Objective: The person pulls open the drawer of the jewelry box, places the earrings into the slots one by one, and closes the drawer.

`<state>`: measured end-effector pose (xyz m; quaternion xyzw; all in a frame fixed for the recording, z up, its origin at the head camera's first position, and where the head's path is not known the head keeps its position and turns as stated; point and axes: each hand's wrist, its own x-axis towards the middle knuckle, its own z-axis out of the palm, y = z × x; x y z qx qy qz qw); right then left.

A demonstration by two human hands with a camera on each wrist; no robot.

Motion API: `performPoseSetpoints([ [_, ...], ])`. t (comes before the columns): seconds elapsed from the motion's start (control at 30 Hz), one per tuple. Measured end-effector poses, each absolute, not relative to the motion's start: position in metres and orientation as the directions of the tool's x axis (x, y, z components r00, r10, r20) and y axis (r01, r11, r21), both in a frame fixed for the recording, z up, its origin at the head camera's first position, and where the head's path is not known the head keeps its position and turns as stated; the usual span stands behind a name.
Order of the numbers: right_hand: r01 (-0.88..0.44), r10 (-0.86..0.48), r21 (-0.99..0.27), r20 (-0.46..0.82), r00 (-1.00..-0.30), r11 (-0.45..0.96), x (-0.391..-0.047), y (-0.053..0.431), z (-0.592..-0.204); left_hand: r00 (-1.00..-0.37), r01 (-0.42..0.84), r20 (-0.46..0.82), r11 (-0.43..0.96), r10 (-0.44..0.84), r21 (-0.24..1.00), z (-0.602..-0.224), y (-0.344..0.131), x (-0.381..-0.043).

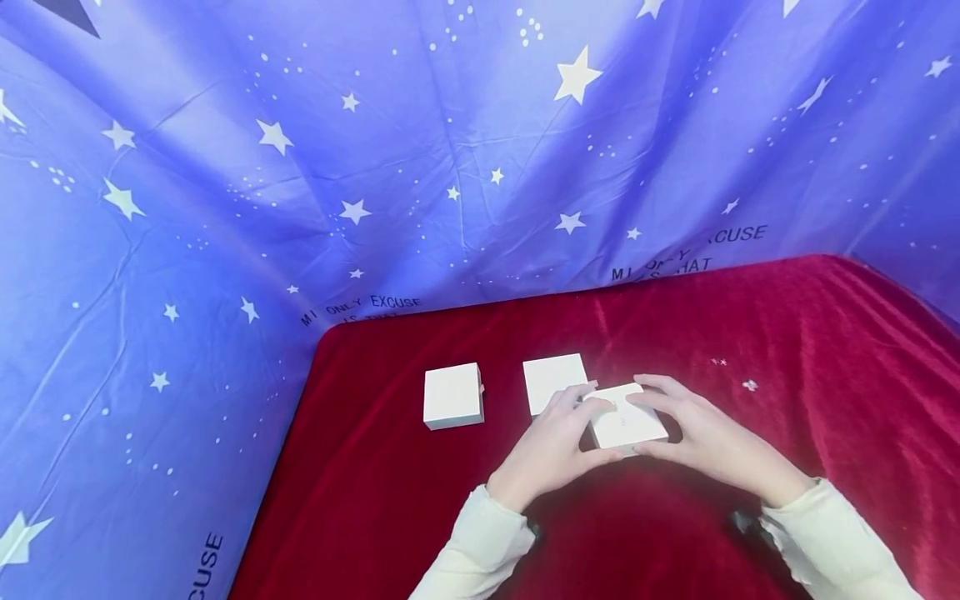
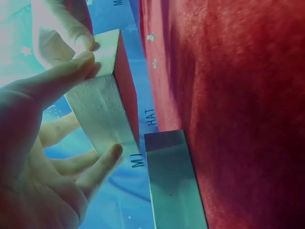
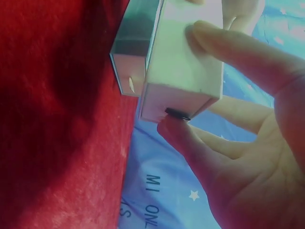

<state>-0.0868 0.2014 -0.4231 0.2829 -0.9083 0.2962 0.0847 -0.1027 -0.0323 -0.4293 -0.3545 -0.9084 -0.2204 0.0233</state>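
Both hands hold a small white square box [image 1: 628, 427] just above the red cloth. My left hand [image 1: 549, 443] grips its left side, thumb at the near edge and fingers on the far side. From the right, my right hand [image 1: 701, 429] holds the opposite side, a fingertip touching a short dark pull tab [image 3: 177, 114] on that end in the right wrist view. In the left wrist view, both thumbs meet on one face of the box. A second white box [image 1: 553, 377] lies close behind the left hand, which partly covers it.
A third white box [image 1: 452, 394] sits farther left, a small tab on its right side. Tiny silvery pieces [image 1: 750, 385] lie on the red cloth [image 1: 825, 333] to the right. Behind the table hangs a blue star-printed curtain [image 1: 420, 150].
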Motion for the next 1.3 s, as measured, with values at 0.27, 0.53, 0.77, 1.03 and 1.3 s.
performPoseSetpoints([
  [0.27, -0.586, -0.485, -0.471, 0.330, -0.810, 0.659, -0.083, 0.193, -0.429, -0.746, 0.657, 0.221, 0.640, 0.629, 0.398, -0.438, -0.041, -0.099],
  [0.53, -0.541, -0.479, -0.528, 0.264, -0.837, 0.655, -0.083, 0.186, -0.433, -0.747, 0.653, 0.231, 0.624, 0.623, 0.429, -0.446, -0.049, -0.100],
  [0.77, -0.530, -0.472, -0.535, 0.256, -0.844, 0.658, -0.087, 0.178, -0.441, -0.765, 0.623, 0.181, 0.641, 0.618, 0.449, -0.452, -0.056, -0.103],
  [1.03, -0.527, -0.479, -0.523, 0.239, -0.845, 0.670, -0.090, 0.173, -0.446, -0.763, 0.609, 0.142, 0.628, 0.631, 0.485, -0.459, -0.060, -0.107],
  [1.3, -0.481, -0.454, -0.612, 0.214, -0.865, 0.627, -0.088, 0.173, -0.450, -0.763, 0.599, 0.099, 0.642, 0.638, 0.479, -0.460, -0.063, -0.108],
])
